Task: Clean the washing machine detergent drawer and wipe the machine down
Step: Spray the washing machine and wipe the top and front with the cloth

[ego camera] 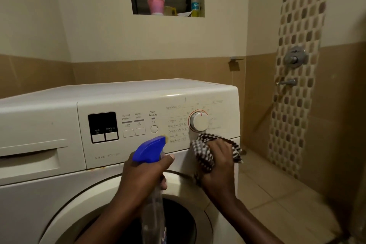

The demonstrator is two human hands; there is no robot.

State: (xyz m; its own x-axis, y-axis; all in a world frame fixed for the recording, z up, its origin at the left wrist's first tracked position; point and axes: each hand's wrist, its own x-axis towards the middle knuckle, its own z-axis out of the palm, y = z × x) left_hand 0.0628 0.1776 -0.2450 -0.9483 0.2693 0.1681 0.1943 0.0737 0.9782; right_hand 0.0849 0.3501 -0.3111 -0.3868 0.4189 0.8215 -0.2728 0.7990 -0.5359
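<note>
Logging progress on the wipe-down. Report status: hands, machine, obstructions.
Left hand shut on spray bottle. Right hand presses checkered cloth to control panel, below the dial. Detergent drawer shut. Nothing in the way.

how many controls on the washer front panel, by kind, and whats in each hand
program dial: 1
round start button: 1
rectangular buttons: 4
total controls: 6
left hand: 1 spray bottle
right hand: 1 checked cloth
total held: 2
</note>
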